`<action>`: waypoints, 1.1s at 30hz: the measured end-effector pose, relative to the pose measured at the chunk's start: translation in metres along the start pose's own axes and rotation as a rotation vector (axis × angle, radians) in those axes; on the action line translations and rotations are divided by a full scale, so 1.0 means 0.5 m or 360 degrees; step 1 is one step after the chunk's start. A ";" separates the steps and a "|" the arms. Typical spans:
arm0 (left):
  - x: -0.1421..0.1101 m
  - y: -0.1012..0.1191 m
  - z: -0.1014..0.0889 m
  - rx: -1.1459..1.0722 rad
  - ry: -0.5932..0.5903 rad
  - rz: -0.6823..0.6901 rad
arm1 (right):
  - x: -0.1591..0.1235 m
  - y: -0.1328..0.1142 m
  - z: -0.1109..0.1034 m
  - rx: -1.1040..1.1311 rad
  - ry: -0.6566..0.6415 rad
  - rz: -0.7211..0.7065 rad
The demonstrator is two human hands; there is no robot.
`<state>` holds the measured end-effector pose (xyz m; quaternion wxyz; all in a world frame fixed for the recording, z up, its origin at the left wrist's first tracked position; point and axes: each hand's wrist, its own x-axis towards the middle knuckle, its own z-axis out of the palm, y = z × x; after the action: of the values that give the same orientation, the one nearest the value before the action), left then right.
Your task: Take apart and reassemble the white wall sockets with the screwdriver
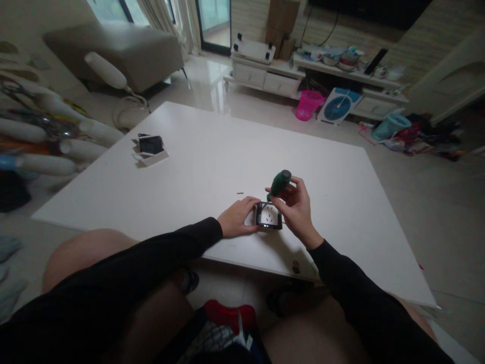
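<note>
A wall socket (270,216) with a white face and black frame sits on the white table in front of me. My left hand (239,217) grips its left side between thumb and fingers. In my right hand (297,210) is a screwdriver (279,183) with a green handle and a dark end, held tilted. Its shaft points down at the upper left part of the socket's face; whether the tip touches a screw is too small to tell. A small dark strip (240,193) lies on the table just beyond my left hand.
On the white table (212,146), an open box (151,157) with dark items stands at the far left. A small brown object (296,266) lies by the near edge. Beyond the table are a pink basket (308,105) and a blue-white fan (338,106).
</note>
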<state>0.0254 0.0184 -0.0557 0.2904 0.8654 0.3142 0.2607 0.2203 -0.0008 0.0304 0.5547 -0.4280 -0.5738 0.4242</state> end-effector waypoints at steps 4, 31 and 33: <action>0.000 0.002 -0.001 0.0001 0.0012 0.0015 | 0.002 0.002 0.000 -0.0060 -0.0007 -0.0041; -0.001 0.001 0.002 0.0035 0.0015 0.0002 | -0.005 0.005 0.001 0.0004 0.0032 0.0003; -0.002 0.001 0.002 0.0032 0.0012 0.0000 | -0.004 0.007 0.000 -0.0008 0.0049 -0.0001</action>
<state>0.0256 0.0171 -0.0560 0.2806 0.8674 0.3177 0.2607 0.2202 -0.0018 0.0266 0.5626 -0.4356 -0.5664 0.4160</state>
